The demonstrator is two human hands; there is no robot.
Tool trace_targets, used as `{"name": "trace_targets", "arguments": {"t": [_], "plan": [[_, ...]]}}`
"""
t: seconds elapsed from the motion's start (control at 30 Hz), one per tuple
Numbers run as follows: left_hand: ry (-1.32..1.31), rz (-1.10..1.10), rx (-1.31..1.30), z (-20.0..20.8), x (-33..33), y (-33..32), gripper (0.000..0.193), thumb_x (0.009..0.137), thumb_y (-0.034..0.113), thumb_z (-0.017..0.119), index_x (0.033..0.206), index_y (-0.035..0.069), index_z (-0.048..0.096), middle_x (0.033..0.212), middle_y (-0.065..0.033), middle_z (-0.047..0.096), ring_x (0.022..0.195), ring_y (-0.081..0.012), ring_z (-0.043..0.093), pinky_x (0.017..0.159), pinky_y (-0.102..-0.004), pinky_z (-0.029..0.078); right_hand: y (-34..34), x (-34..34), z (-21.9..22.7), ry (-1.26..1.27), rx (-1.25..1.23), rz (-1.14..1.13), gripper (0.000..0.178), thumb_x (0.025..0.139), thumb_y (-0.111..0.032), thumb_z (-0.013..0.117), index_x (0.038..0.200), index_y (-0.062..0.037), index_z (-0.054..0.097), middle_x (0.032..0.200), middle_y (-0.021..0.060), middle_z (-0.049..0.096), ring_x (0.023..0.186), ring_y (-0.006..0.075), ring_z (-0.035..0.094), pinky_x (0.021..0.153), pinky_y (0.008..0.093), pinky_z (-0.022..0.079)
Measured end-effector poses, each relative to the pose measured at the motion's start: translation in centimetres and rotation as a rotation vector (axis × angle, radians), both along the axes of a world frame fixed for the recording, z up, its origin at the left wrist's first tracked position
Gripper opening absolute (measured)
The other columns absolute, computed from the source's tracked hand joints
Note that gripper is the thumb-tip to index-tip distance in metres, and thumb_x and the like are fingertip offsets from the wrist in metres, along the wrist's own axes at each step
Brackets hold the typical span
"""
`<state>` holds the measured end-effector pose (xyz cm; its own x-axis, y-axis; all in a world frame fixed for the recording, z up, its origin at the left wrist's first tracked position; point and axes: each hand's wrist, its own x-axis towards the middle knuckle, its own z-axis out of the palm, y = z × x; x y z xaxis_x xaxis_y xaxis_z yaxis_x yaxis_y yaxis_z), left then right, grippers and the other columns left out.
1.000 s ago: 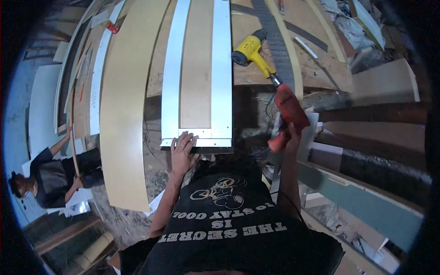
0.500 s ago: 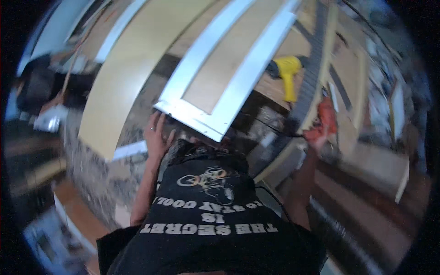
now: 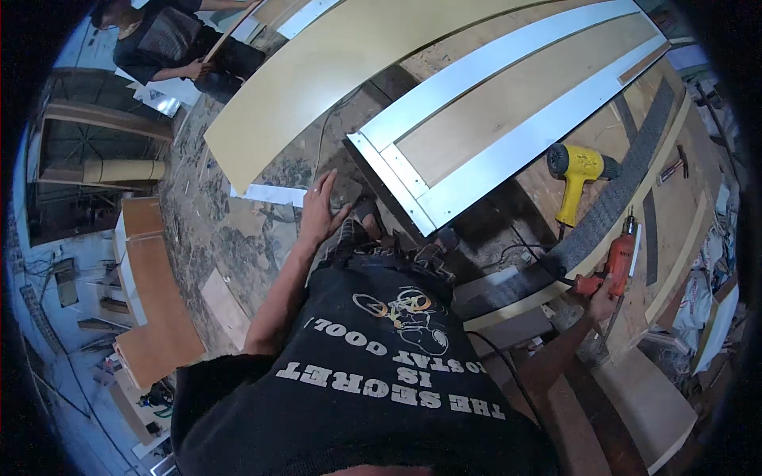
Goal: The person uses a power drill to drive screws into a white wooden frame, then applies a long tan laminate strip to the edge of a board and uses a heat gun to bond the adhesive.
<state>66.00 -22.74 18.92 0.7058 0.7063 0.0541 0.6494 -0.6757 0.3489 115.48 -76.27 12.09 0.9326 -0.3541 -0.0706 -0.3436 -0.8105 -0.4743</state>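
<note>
My right hand (image 3: 605, 301) is wrapped around the rear end of a red power drill (image 3: 622, 260), which lies over the wooden workbench at the right, bit pointing away from me. My left hand (image 3: 319, 213) hangs with fingers apart, holding nothing, beside the near end of a long panel (image 3: 476, 131). This panel has white strips along its edges and a bare wooden middle, with small dark dots at its near corners. Between panel and drill, a yellow heat gun (image 3: 578, 170) rests on the bench.
A dark grey textured strip (image 3: 635, 186) curves along the bench, with a hammer-like tool (image 3: 675, 165) farther right. Left of the panel is a large cream board (image 3: 317, 67). Beyond it, a person (image 3: 171, 44) holds a thin strip. Brown boxy furniture (image 3: 155, 293) stands on the left.
The view has swung, so the panel, heat gun and drill now appear farther right and sharper. The other person has come into fuller view. My right hand stays on the drill.
</note>
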Motion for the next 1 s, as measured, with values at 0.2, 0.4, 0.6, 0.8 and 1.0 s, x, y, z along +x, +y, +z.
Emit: {"name": "trace_targets", "arguments": {"t": [0.2, 0.4, 0.6, 0.8, 1.0], "plan": [[0.011, -0.19, -0.027, 0.7, 5.2, 4.0, 0.092, 0.075, 0.022, 0.085, 0.154, 0.009, 0.038, 0.148, -0.0225, 0.046, 0.131, -0.0448, 0.047, 0.109, -0.0516, 0.042, 9.9, -3.6, 5.8, -0.431, 0.191, 0.245, 0.075, 0.087, -0.045, 0.075, 0.136, 0.0083, 0.054, 0.126, 0.0248, 0.064, 0.115, 0.0337, 0.064, 0.093, 0.0426, 0.053], [0.023, -0.485, 0.047, -0.5, 5.5, 7.4, 0.078, 0.076, 0.023, 0.083, 0.145, 0.01, 0.049, 0.146, -0.016, 0.048, 0.135, -0.0382, 0.046, 0.111, -0.0503, 0.039, 27.0, -0.2, 1.8, -0.288, -0.211, 0.658, 0.085, 0.083, -0.028, 0.078, 0.15, 0.0045, 0.037, 0.139, 0.0323, 0.054, 0.13, 0.0468, 0.052, 0.11, 0.05, 0.042], [-0.21, -0.509, -0.023, -1.6, 2.8, 10.0, 0.07, 0.08, 0.023, 0.082, 0.143, 0.01, 0.054, 0.144, -0.0185, 0.051, 0.128, -0.0414, 0.051, 0.107, -0.0526, 0.042, 28.9, -2.6, 2.4, -0.189, -0.021, 0.389, 0.091, 0.078, -0.023, 0.076, 0.156, -0.0041, 0.032, 0.139, 0.0286, 0.058, 0.132, 0.0421, 0.054, 0.111, 0.0459, 0.043], [-0.209, -0.43, -0.265, -5.1, -8.2, 14.6, 0.067, 0.083, 0.023, 0.078, 0.143, 0.007, 0.053, 0.145, -0.0228, 0.049, 0.133, -0.0424, 0.047, 0.111, -0.0503, 0.039, 26.6, -14.2, 4.4, -0.38, 0.371, 0.08, 0.074, 0.088, -0.037, 0.078, 0.145, 0.0012, 0.049, 0.138, 0.018, 0.061, 0.131, 0.0295, 0.055, 0.112, 0.0391, 0.041], [-0.019, -0.577, -0.398, -10.1, -13.3, 17.7, 0.067, 0.087, 0.029, 0.075, 0.144, 0.004, 0.051, 0.145, -0.0255, 0.048, 0.132, -0.0446, 0.048, 0.111, -0.0495, 0.04, 28.2, -36.7, 5.3, -0.613, 0.419, 0.172, 0.039, 0.098, -0.023, 0.071, 0.128, -0.0006, 0.061, 0.124, 0.0122, 0.066, 0.114, 0.0258, 0.062, 0.097, 0.0415, 0.05]]}}
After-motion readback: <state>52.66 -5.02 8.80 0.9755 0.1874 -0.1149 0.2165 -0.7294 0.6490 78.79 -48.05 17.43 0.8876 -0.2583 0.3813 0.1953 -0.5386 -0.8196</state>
